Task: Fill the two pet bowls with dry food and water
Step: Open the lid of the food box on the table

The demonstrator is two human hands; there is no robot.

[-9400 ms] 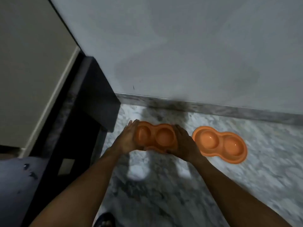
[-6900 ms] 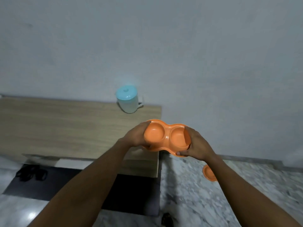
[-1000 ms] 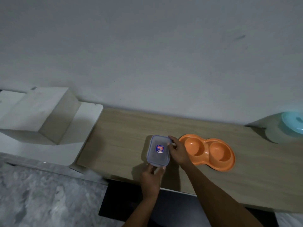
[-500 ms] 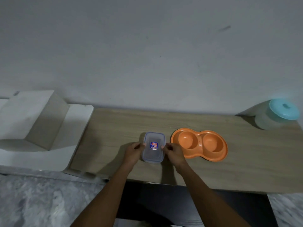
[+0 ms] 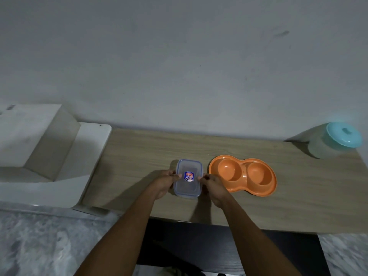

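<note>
Orange double pet bowl [image 5: 244,176] lies flat and empty on the wooden tabletop [image 5: 139,154], just right of a clear lidded container [image 5: 188,178] with a small blue-and-red label. Both forearms reach forward; the left hand [image 5: 163,184] grips the container's left side and the right hand [image 5: 214,185] its right side, thumbs on the lid's edges. A frosted jug with a turquoise lid [image 5: 336,139] stands at the table's far right corner, well apart, and a white unit [image 5: 39,148] sits to the left. Half a second ago the hands flanked the container the same way; a second ago the left hand held its near end.
</note>
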